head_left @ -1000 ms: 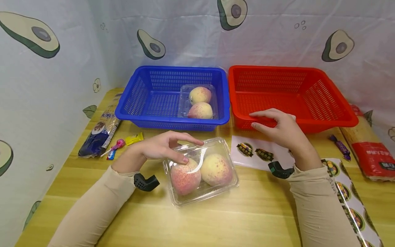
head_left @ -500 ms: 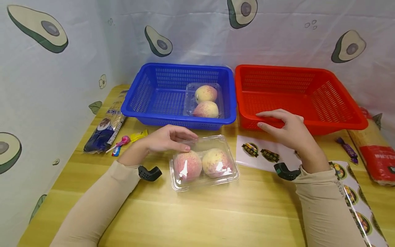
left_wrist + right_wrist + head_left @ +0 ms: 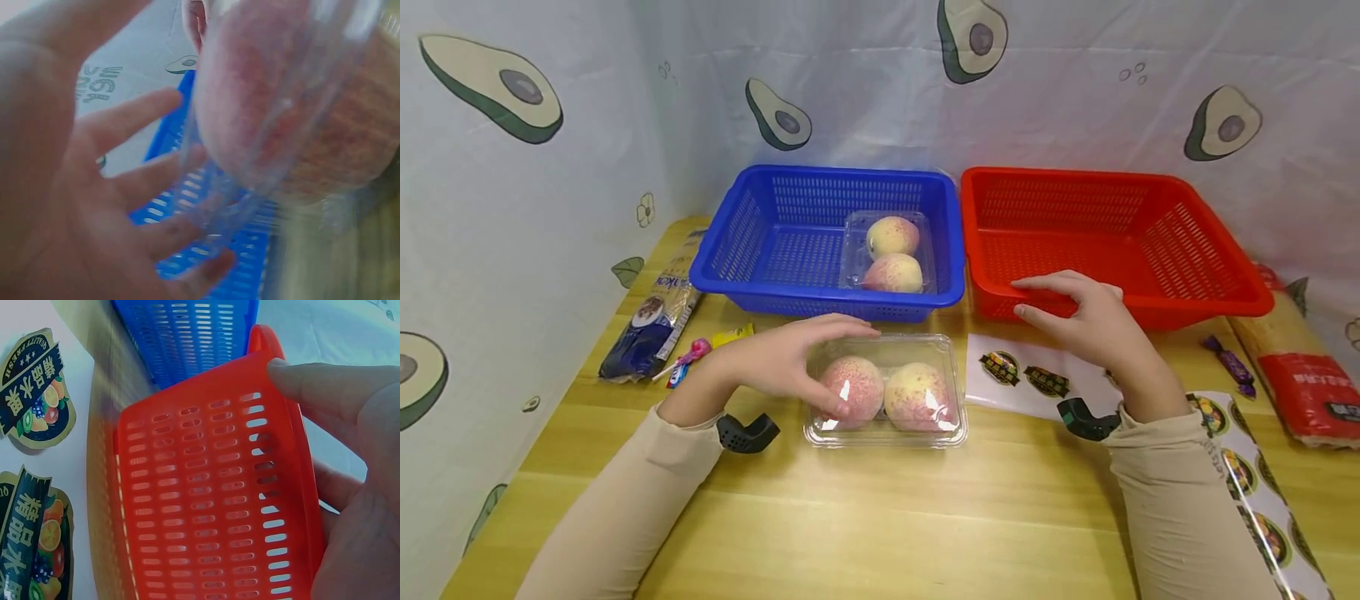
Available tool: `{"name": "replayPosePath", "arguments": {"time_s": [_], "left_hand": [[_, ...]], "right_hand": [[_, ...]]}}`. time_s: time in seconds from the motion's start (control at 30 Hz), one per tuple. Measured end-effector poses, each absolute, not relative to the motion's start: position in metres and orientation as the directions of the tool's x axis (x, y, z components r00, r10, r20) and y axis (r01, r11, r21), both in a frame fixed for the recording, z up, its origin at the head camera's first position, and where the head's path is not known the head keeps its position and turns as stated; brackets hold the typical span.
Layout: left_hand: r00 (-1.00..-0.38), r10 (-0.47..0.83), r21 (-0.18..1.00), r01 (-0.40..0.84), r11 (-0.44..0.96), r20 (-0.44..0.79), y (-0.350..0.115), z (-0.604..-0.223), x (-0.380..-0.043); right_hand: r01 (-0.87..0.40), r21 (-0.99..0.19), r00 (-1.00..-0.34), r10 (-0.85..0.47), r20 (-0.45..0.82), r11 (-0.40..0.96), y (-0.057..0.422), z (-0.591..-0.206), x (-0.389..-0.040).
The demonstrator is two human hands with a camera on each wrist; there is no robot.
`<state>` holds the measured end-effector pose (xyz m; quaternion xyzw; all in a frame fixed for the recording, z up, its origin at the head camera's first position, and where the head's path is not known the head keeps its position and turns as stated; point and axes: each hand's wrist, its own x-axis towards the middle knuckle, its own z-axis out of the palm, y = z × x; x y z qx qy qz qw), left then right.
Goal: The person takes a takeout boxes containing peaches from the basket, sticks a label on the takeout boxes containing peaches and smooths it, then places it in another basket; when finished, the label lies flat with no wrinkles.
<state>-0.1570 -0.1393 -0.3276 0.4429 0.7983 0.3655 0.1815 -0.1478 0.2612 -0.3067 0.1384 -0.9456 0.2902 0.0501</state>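
I have the box (image 3: 887, 435) flat on the table (image 3: 880, 533), in front of the blue basket (image 3: 827, 303), its long axis running left to right, with two peaches (image 3: 920, 396) side by side along it. The left hand (image 3: 786, 360) is spread over the box's left end, thumb reaching across the nearer peach and hiding that corner; I cannot tell whether it touches the plastic. On the left wrist view a peach fills the upper right, cut off by the frame, the lower right is blurred, and some fingertips show only through clear plastic. The right hand (image 3: 1093, 321) straddles the front rim of the red basket (image 3: 1180, 306), thumb outside, fingers partly hidden behind the rim; I cannot tell if it pinches. In the blue basket a second box (image 3: 854, 254) points front to back, its two peaches one behind the other. The label sheet (image 3: 1000, 398) runs under the right wrist from my angle, so its far end is covered. Leftward, the left forearm partly covers a yellow candy (image 3: 730, 335) beside a lollipop (image 3: 700, 348). Far right, a red bag (image 3: 1311, 392) is cut off by the frame.
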Motion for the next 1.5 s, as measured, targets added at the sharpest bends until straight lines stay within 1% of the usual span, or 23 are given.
{"name": "replayPosePath", "arguments": {"time_s": [0.07, 0.17, 0.43, 0.6, 0.8, 0.93, 1.03, 1.1, 1.17, 1.23, 1.3, 1.37, 1.5], "left_hand": [[-0.512, 0.859, 0.734, 0.583, 0.349, -0.002, -0.141, -0.327, -0.153], [-0.499, 0.866, 0.728, 0.579, 0.366, -0.038, -0.143, -0.328, -0.150], [-0.493, 0.868, 0.723, 0.579, 0.377, -0.059, -0.142, -0.329, -0.148], [-0.500, 0.864, 0.704, 0.593, 0.391, -0.059, -0.142, -0.329, -0.149], [-0.503, 0.861, 0.715, 0.576, 0.396, -0.072, -0.144, -0.330, -0.152], [-0.497, 0.864, 0.723, 0.569, 0.391, -0.076, -0.144, -0.331, -0.154], [-0.497, 0.864, 0.727, 0.565, 0.390, -0.078, -0.144, -0.332, -0.155], [-0.495, 0.865, 0.729, 0.563, 0.389, -0.079, -0.144, -0.332, -0.155], [-0.495, 0.865, 0.729, 0.563, 0.390, -0.080, -0.144, -0.332, -0.156], [-0.494, 0.866, 0.730, 0.562, 0.389, -0.082, -0.143, -0.333, -0.156], [-0.496, 0.865, 0.737, 0.556, 0.385, -0.077, -0.143, -0.333, -0.156], [-0.493, 0.868, 0.745, 0.556, 0.368, -0.061, -0.143, -0.334, -0.156], [-0.490, 0.871, 0.766, 0.550, 0.334, -0.028, -0.143, -0.337, -0.156]], "right_hand": [[-0.288, -0.532, -0.957, -0.231, 0.172, 0.796, 0.260, -0.307, -0.147], [-0.284, -0.526, -0.959, -0.231, 0.165, 0.801, 0.260, -0.308, -0.145], [-0.276, -0.531, -0.961, -0.228, 0.156, 0.801, 0.260, -0.308, -0.145], [-0.268, -0.538, -0.963, -0.224, 0.147, 0.800, 0.260, -0.305, -0.144], [-0.319, -0.523, -0.948, -0.252, 0.196, 0.791, 0.256, -0.291, -0.136], [-0.355, -0.540, -0.935, -0.305, 0.184, 0.763, 0.249, -0.279, -0.124], [-0.417, -0.551, -0.900, -0.414, 0.136, 0.723, 0.245, -0.277, -0.120], [-0.434, -0.572, -0.869, -0.490, 0.063, 0.696, 0.245, -0.279, -0.120], [-0.414, -0.609, -0.842, -0.539, -0.026, 0.677, 0.246, -0.283, -0.123], [-0.366, -0.629, -0.828, -0.549, -0.116, 0.686, 0.248, -0.289, -0.127], [-0.325, -0.623, -0.825, -0.535, -0.181, 0.712, 0.251, -0.295, -0.130], [-0.304, -0.604, -0.826, -0.520, -0.217, 0.736, 0.253, -0.301, -0.135], [-0.298, -0.569, -0.830, -0.502, -0.241, 0.766, 0.256, -0.312, -0.142]]}}
